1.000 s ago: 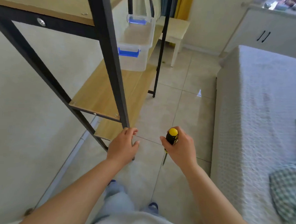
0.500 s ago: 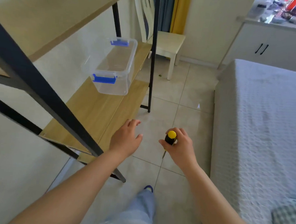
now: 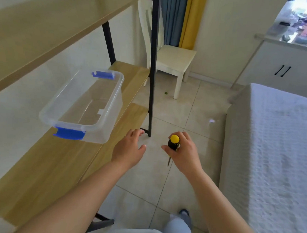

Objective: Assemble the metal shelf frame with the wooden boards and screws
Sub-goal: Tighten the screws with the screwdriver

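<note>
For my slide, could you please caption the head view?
Right hand grips a screwdriver, left hand open beside the wooden shelf bearing a clear bin.

A: Frame colour?
B: Metal frame post (image 3: 153,66) black. Boards (image 3: 45,157) light wood grain.
A: Box on the board?
B: Storage box (image 3: 84,105) clear, blue latches.
A: Tool?
B: Screwdriver (image 3: 173,143) handle black with yellow cap.
A: Rest?
B: Chair (image 3: 175,60) cream, curtain (image 3: 179,19) blue-grey and yellow, floor tiles (image 3: 184,114) beige, bedspread (image 3: 275,149) white, textured.
</note>
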